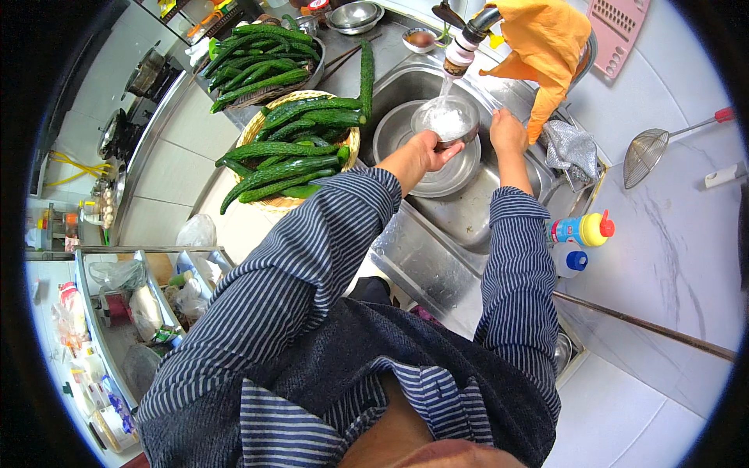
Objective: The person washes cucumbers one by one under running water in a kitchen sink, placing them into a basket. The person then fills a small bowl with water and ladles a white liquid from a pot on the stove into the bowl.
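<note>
My left hand (426, 153) grips a small metal bowl (471, 130) by its near rim, thumb on top and fingers below. Water runs from the tap nozzle (459, 57) into this bowl. Beneath it, a wider metal basin (388, 138) sits in the stainless steel sink (459, 219). My right hand (508, 131) is closed at the right side of the sink, close to the tap. Thin shiny lines meet its fingertips, but whether it holds something is unclear. An orange cloth (541, 38) hangs over the tap just beyond that hand.
Left of the sink, a wicker basket (353, 143) and a bowl (319, 69) hold many long green cucumbers (287, 175). One cucumber (366, 79) lies by the sink's edge. A small white bowl (414, 48) stands behind. Two bottles (588, 229) (566, 260) are at right.
</note>
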### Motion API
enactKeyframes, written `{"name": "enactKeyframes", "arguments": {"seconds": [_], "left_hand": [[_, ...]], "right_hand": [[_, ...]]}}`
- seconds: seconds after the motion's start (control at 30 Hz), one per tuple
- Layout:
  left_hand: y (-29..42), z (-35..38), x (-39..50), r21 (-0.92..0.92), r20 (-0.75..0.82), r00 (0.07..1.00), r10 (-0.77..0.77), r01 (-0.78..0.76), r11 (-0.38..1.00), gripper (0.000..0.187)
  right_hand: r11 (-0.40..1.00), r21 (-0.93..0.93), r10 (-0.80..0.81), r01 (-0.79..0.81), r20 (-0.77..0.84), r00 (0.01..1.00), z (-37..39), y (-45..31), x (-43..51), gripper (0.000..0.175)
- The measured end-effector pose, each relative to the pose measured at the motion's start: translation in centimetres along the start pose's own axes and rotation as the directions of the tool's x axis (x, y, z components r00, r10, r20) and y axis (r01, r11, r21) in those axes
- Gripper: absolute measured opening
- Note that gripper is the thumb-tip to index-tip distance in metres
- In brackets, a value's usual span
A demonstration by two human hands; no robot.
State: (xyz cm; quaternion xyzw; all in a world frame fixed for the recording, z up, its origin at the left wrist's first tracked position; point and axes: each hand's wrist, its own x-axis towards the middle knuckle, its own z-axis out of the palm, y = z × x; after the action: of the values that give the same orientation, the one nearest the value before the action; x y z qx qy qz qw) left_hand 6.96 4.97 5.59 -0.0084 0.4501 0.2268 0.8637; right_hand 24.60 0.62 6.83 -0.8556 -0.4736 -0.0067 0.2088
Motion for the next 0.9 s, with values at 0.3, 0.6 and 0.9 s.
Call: {"name": "enactKeyframes", "arguments": {"seconds": [0.3,0.6,0.9], "left_hand": [[-1.6,1.0,-1.8,0.258,-0.146,0.738,0.659,-0.615,0.745,0.057],[0.8,0.5,-4.9,0.985,0.004,0.482,0.876,-0.154,0.08,0.087],[0.2,1.7,-4.8,0.967,-0.139,0.454,0.88,-0.128,0.219,0.087]], "right_hand": [[1.0,-0.01,-0.006,0.006,-0.013,1.0,0.0,0.2,-0.2,0.033],[0.999,-0.033,0.017,-0.016,0.017,1.0,0.4,-0.3,0.0,0.032],[0.997,-0.015,0.076,-0.075,0.055,0.996,-0.5,-0.5,-0.3,0.033]]}}
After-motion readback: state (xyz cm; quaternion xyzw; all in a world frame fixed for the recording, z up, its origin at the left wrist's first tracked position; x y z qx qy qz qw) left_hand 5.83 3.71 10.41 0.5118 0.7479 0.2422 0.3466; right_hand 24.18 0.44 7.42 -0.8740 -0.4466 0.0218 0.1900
